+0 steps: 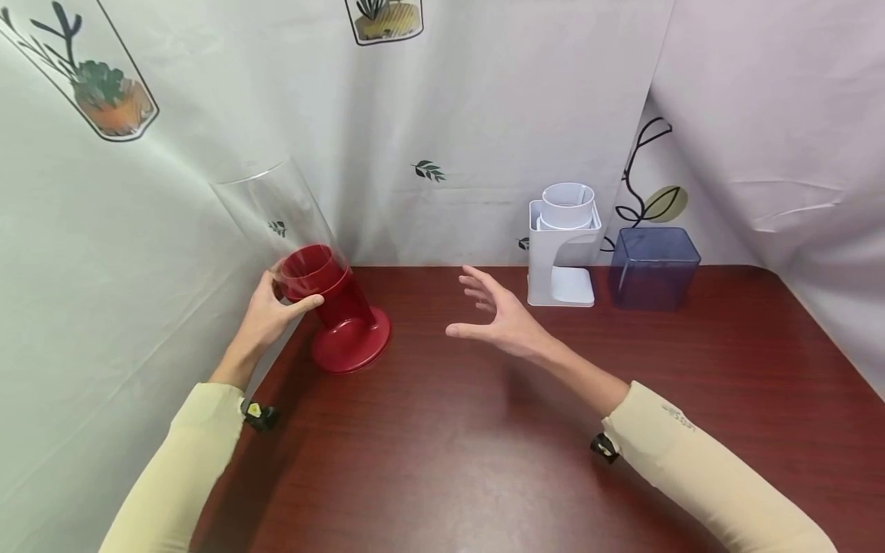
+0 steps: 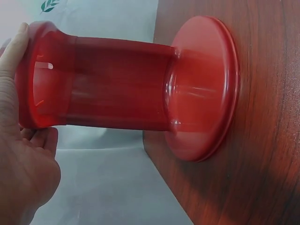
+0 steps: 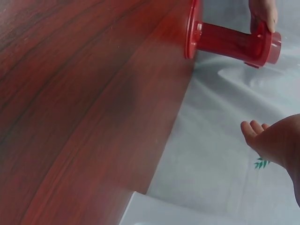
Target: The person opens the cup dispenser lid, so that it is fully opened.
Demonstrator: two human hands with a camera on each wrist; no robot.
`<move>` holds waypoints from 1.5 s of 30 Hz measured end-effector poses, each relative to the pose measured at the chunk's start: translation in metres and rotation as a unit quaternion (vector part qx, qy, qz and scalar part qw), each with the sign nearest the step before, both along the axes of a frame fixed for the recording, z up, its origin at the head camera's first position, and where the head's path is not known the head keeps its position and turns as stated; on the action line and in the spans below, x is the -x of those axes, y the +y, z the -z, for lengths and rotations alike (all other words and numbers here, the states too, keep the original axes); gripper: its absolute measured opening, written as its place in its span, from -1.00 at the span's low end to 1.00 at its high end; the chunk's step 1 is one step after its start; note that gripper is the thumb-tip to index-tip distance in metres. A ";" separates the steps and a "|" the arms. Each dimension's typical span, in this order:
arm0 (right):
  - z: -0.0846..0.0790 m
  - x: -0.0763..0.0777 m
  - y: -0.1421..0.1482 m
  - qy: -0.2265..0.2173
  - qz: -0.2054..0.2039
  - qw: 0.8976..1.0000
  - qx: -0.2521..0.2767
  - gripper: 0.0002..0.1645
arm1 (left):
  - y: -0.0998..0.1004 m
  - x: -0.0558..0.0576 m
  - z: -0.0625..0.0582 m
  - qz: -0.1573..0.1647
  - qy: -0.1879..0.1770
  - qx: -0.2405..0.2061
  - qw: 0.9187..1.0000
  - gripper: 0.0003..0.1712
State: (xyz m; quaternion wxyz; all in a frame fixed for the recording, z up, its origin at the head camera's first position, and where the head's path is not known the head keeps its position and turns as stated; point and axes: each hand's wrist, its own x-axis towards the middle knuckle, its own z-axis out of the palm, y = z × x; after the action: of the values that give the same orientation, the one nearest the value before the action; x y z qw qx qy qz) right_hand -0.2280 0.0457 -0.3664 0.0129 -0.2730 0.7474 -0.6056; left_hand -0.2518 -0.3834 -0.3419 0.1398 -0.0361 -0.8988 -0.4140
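My left hand (image 1: 270,311) grips the upper collar of a red stand (image 1: 348,311) at the table's left side, thumb on the near side and fingers round the back. The stand has a round base and a short column. A tall clear cylinder (image 1: 273,203) rises from its collar, open at the top. In the left wrist view the stand's red base (image 2: 199,89) is close to the table surface. My right hand (image 1: 508,319) hovers over the middle of the table, fingers spread and thumb apart, holding nothing.
At the back right stands a white holder (image 1: 542,257) with a white cup-like ring (image 1: 567,206) in its top. Beside it is a translucent blue square container (image 1: 653,269). White patterned cloth (image 1: 470,115) hangs behind and left of the dark red wooden table (image 1: 442,461).
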 end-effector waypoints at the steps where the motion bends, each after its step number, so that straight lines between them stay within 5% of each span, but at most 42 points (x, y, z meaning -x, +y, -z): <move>1: 0.000 0.000 -0.001 0.000 0.000 1.000 -0.001 0.19 | 0.000 0.000 0.000 -0.001 0.000 -0.001 1.000 0.12; 13: -0.006 0.005 -0.017 0.013 0.008 1.000 0.003 0.21 | 0.005 -0.003 0.001 0.009 -0.001 -0.010 1.000 0.12; 45: -0.031 0.005 -0.046 0.030 -0.011 0.999 0.023 0.27 | 0.088 -0.037 0.007 0.125 0.024 -0.046 0.991 0.13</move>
State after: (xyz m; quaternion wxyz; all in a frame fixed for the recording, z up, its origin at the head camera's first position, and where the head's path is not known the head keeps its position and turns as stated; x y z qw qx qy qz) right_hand -0.2328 0.0002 -0.3353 -0.0098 -0.2996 0.7302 -0.6140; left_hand -0.2152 -0.2951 -0.3487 0.1100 -0.1517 -0.8635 -0.4682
